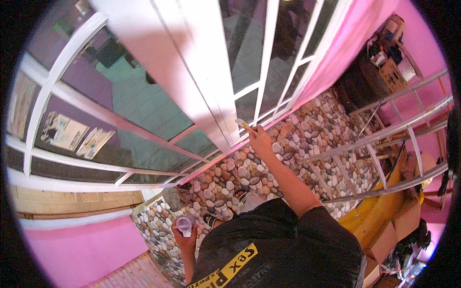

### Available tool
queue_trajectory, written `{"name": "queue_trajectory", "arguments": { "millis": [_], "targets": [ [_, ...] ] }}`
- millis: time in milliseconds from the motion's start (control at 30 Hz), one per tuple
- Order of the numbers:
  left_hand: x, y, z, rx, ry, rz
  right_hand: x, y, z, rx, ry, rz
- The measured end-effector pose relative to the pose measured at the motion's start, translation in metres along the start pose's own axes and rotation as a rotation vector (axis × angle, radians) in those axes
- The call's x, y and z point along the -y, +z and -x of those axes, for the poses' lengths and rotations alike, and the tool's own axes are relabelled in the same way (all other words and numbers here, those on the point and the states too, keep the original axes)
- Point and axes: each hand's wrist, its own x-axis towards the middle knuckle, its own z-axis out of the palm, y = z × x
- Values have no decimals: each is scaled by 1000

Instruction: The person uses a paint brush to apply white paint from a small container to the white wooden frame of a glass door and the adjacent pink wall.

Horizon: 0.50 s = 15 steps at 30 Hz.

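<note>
My right hand is closed around the handle of a paintbrush. The bristles are up against, or very close to, the lower part of a white window frame post; contact is hard to make out. Down by my left side, my left hand grips a small see-through plastic cup. Its contents are too unclear to name. Glass panes in white frames stand on both sides of the post.
A metal ladder leans across the right side. Beyond it are a cardboard box and piled items by a pink wall. Pebble-patterned flooring lies underfoot. Low at the right are a yellow object and more cardboard.
</note>
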Motion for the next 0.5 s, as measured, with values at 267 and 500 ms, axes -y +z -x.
{"name": "queue_trajectory", "arguments": {
  "millis": [267, 500],
  "targets": [
    [-17, 4, -25, 96, 88, -150, -12, 13, -19, -78, -40, -29],
    [-44, 21, -40, 129, 61, -38, 5, 19, -35, -83, -97, -37]
  ]
}}
